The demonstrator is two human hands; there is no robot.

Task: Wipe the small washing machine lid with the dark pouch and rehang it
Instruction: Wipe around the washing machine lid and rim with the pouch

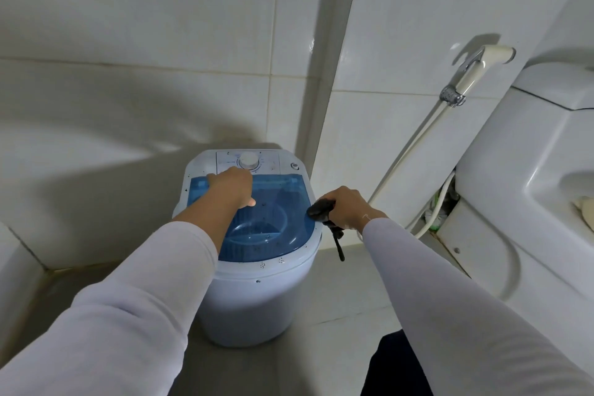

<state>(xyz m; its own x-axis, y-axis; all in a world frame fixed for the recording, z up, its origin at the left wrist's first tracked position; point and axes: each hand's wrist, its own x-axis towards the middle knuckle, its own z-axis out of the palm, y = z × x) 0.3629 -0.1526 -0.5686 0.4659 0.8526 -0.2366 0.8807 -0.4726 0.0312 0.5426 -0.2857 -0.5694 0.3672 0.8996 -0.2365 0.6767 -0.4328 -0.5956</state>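
Observation:
A small white washing machine (257,292) stands on the floor in a tiled corner. Its translucent blue lid (283,235) is closed and dotted with dark specks. My left hand (233,186) rests flat on the lid's far left part, fingers near the white dial (248,160). My right hand (347,207) is closed around a bunched dark pouch (319,210), which touches the lid's right edge. A dark strap (337,243) hangs down from the pouch beside the machine.
A white toilet (530,170) fills the right side, close to the machine. A bidet sprayer (472,74) hangs on the wall with its hose (405,151) running down between toilet and machine. Tiled walls stand behind; grey floor lies in front.

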